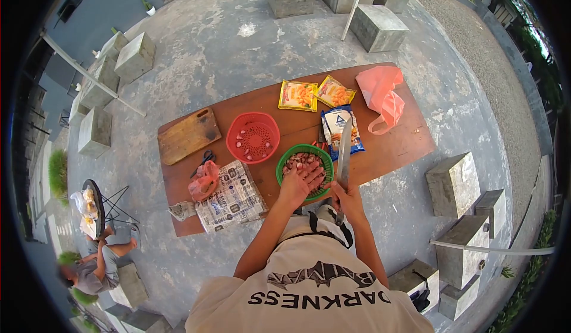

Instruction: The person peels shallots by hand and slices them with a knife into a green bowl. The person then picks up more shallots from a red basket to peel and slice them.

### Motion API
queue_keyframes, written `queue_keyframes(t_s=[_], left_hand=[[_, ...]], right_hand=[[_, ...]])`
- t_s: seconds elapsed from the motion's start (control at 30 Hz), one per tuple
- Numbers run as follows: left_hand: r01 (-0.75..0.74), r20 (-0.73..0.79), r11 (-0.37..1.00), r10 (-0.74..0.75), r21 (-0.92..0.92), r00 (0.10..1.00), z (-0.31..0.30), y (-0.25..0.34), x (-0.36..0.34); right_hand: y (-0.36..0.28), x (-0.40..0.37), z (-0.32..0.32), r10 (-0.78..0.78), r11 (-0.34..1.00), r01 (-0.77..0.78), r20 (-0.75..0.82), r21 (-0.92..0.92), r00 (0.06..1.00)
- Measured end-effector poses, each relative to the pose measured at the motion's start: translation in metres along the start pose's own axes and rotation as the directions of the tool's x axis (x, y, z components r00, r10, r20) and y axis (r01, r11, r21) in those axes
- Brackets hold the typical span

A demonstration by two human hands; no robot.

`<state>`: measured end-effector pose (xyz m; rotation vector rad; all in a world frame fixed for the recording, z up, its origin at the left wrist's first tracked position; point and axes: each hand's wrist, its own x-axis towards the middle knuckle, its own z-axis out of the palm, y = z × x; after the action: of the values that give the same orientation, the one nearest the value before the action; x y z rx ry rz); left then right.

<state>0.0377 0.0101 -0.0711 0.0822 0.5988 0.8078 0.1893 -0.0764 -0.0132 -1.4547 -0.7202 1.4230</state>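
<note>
Head view: green basket [284, 161] sits at the bench [398, 145] near edge, about mid-length, holding reddish chopped pieces [302, 158]. Left hand [300, 181] lies in it, fingers spread flat on the pieces, gripping nothing. Right hand [348, 199], just beside the basket's right rim, is wrapped round the handle of a knife [344, 145], whose long blade points toward the far edge over a blue packet [330, 127]. Judgement: keep the edge turned away from the spread fingers and press lightly, since the basket sits close to the drop.

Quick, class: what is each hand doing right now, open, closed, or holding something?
Left hand: open, palm down on the reddish pieces in the green basket.
Right hand: closed on the knife, blade pointing away.
</note>
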Motion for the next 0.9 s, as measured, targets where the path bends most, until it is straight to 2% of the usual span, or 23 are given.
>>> queue_keyframes(t_s=[0.03,0.1,0.13,0.2,0.23,0.3,0.53,0.63,0.73,0.8,0.9], left_hand=[[0.018,0.002,0.999,-0.018,-0.037,1.0,0.008,0.002,-0.003],[0.01,0.04,0.998,-0.008,-0.055,0.999,0.013,0.004,-0.007],[0.002,0.077,0.997,0.003,-0.071,0.997,0.015,0.006,-0.01],[0.004,0.097,0.994,0.007,-0.112,0.995,0.02,0.009,-0.015],[0.011,0.118,0.988,0.007,-0.151,0.993,0.022,0.01,-0.018],[-0.013,0.112,0.989,0.029,-0.144,0.993,0.025,0.009,-0.019],[-0.071,0.111,0.992,0.083,-0.106,0.99,0.019,0.013,-0.022],[-0.104,0.124,0.988,0.118,-0.114,0.985,0.008,0.016,-0.023],[-0.138,0.111,0.987,0.147,-0.087,0.983,-0.001,0.017,-0.025],[-0.135,0.089,0.987,0.143,-0.087,0.986,-0.011,0.015,-0.023],[-0.127,0.04,0.99,0.13,-0.068,0.991,-0.011,0.014,-0.029]], right_hand=[[0.002,0.002,0.001,0.001,1.0,-0.001,0.001,-0.002,1.0],[0.006,0.005,0.006,-0.027,0.973,-0.02,-0.201,-0.23,0.979],[0.008,0.007,0.009,-0.027,0.973,-0.019,-0.196,-0.232,0.98],[0.011,0.011,0.014,-0.185,0.929,0.089,-0.243,-0.359,0.952],[0.011,0.012,0.018,-0.185,0.929,0.089,-0.24,-0.36,0.953],[0.011,0.014,0.026,-0.365,0.888,0.259,-0.239,-0.381,0.9],[0.018,0.022,0.028,-0.251,0.94,0.174,-0.249,-0.295,0.935],[0.024,0.027,0.023,-0.197,0.969,0.138,-0.306,-0.206,0.931],[0.028,0.03,0.014,-0.224,0.953,0.155,-0.261,-0.26,0.939],[0.034,0.036,0.009,-0.189,0.885,0.036,-0.288,-0.464,0.939],[0.056,0.053,0.001,-0.225,0.883,0.078,-0.27,-0.463,0.936]])
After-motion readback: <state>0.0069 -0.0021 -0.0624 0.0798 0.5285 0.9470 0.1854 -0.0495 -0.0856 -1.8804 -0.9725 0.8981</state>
